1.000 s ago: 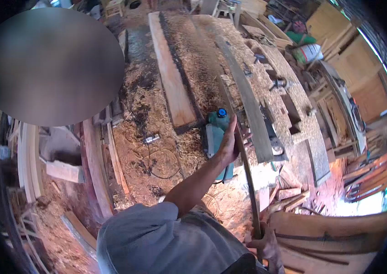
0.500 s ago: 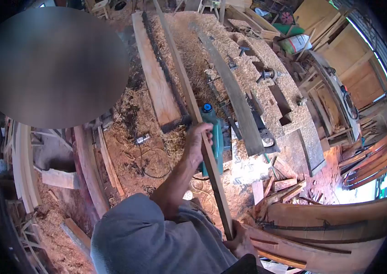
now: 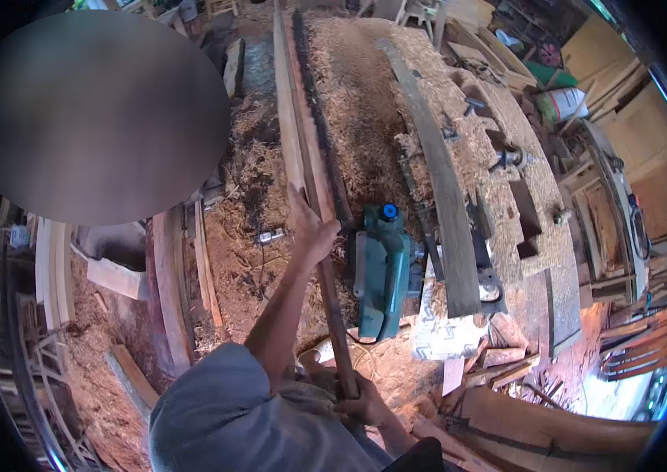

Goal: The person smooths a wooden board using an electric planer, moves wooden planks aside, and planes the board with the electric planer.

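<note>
A long, narrow wooden strip (image 3: 336,322) runs from near my body toward the far side of the workbench. My left hand (image 3: 314,234) is wrapped round it partway along. Close to my body, my right hand (image 3: 363,403) grips its near end. Just right of the strip lies a teal electric planer (image 3: 384,275) with a blue knob. Beyond my left hand, the strip passes over or alongside a rough board (image 3: 316,138) with a dark edge; whether they touch I cannot tell.
Wood shavings cover the workbench (image 3: 542,228). A grey plank (image 3: 451,212) lies right of the planer, near a metal clamp-like part (image 3: 510,160). Timber beams (image 3: 172,283) stand at the left, offcuts (image 3: 506,358) at lower right. A blurred oval hides the upper left.
The strip's far part has swung left, now overlapping the rough board, and my left hand has moved left with it. The planer shows more fully. The whole view has shifted.
</note>
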A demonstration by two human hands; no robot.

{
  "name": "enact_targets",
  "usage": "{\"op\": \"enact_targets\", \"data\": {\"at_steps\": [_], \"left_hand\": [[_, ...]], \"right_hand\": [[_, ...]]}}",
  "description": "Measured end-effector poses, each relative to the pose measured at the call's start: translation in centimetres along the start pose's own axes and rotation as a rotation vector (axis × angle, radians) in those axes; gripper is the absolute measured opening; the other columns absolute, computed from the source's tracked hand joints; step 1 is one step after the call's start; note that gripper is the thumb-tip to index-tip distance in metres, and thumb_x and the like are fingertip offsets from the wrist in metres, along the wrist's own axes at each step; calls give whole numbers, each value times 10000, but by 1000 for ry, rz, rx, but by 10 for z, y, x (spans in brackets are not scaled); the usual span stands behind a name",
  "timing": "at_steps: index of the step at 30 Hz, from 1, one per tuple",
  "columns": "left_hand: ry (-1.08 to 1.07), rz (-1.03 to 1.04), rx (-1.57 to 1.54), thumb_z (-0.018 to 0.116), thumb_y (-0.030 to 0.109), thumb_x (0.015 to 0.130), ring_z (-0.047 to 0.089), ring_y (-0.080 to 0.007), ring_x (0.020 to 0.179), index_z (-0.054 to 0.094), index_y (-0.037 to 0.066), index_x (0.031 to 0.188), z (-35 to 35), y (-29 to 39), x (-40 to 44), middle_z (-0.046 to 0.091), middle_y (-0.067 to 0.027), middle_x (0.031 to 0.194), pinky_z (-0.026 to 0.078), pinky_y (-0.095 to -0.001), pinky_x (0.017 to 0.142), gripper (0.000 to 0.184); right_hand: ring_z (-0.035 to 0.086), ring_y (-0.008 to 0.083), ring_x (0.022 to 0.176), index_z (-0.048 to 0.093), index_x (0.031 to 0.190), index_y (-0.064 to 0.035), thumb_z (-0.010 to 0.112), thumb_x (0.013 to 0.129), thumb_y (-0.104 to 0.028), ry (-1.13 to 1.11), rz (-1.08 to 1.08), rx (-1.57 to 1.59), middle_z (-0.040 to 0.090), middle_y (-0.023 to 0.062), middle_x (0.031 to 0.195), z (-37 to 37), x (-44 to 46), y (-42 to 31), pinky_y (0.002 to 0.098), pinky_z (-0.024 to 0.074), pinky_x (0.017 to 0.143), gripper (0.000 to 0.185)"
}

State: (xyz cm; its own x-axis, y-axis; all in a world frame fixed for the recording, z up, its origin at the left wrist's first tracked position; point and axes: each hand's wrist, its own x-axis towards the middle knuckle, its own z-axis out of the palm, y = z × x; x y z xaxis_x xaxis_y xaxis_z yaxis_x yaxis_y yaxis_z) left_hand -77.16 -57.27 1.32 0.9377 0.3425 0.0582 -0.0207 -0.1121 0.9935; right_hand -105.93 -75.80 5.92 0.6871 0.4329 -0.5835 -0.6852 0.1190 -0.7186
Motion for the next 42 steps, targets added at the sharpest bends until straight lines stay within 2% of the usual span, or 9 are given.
{"op": "enact_targets", "data": {"at_steps": [2, 8, 10, 15, 18, 25, 28, 34, 42], "left_hand": [[-72, 1, -337, 641, -22, 779, 620, -333, 1043, -79, -16, 1531, -7, -20, 20, 516, -242, 1293, 563, -351, 809, 1042], [105, 208, 250, 663, 77, 814, 640, -330, 973, -146, -48, 1522, -3, -41, 80, 583, -279, 1194, 552, -360, 841, 1082], [-145, -195, 286, 708, 250, 864, 606, -363, 1107, -220, -51, 1505, -17, -21, 94, 508, -340, 1327, 512, -397, 953, 1167], [-296, -244, -127, 709, 449, 883, 471, -347, 1312, -124, -61, 1530, -67, -21, 85, 407, -340, 1451, 361, -376, 1112, 1172], [-91, -1, -702, 667, 457, 938, 374, -320, 1421, 37, -43, 1566, -91, -71, 22, 336, -282, 1544, 291, -361, 1171, 1020], [270, -551, 297, 582, 67, 899, 543, -333, 1251, 474, 47, 1430, -159, -516, -479, 542, -201, 1367, 439, -426, 1032, 542], [119, -1338, 357, 579, 156, 893, 611, -379, 1139, 489, 38, 1410, -164, -423, -613, 563, -263, 1319, 430, -462, 1040, 537], [-368, -1274, 992, 666, 233, 815, 470, -569, 1245, 135, 15, 1574, -87, -397, -659, 248, -296, 1557, 426, -615, 998, 952], [-96, -1001, 960, 642, 181, 806, 475, -484, 1265, 435, 20, 1419, -7, -414, -738, 466, -256, 1391, 238, -664, 1112, 667]], "right_hand": [[582, 152, 880, 542, 1251, -4, 832, 627, -74, 73, 4, -145, 599, 37, 983, -4, 22, -1, 314, 498, 796, 692], [584, 161, 781, 546, 1175, 13, 768, 657, 28, 127, -89, -119, 574, 48, 891, -4, 84, 3, 309, 505, 676, 564], [579, 167, 723, 554, 1123, -1, 738, 670, 10, 172, -99, -172, 577, 57, 875, 4, 95, -1, 304, 481, 610, 489], [553, 168, 631, 559, 1110, -7, 705, 736, -105, 105, -166, -58, 574, 61, 819, 24, 119, 0, 299, 451, 567, 414], [558, 175, 636, 558, 1152, -2, 675, 773, -119, 112, -203, 15, 581, 76, 828, 26, 124, 8, 305, 454, 571, 414], [559, 189, 770, 487, 1317, 8, 669, 814, -197, 12, -52, -17, 549, 91, 1001, 17, 121, -5, 332, 467, 642, 573], [523, 191, 796, 440, 1390, 8, 637, 846, -251, -83, -15, -67, 523, 83, 1013, 26, 119, -15, 341, 448, 671, 634], [450, 160, 762, 374, 1425, 92, 602, 915, -509, -333, -68, -75, 482, 64, 968, 10, 128, -14, 306, 431, 662, 820], [441, 156, 723, 378, 1415, 113, 504, 872, -775, -424, 15, -119, 470, 65, 914, 1, 135, -23, 298, 426, 623, 1049]]}}
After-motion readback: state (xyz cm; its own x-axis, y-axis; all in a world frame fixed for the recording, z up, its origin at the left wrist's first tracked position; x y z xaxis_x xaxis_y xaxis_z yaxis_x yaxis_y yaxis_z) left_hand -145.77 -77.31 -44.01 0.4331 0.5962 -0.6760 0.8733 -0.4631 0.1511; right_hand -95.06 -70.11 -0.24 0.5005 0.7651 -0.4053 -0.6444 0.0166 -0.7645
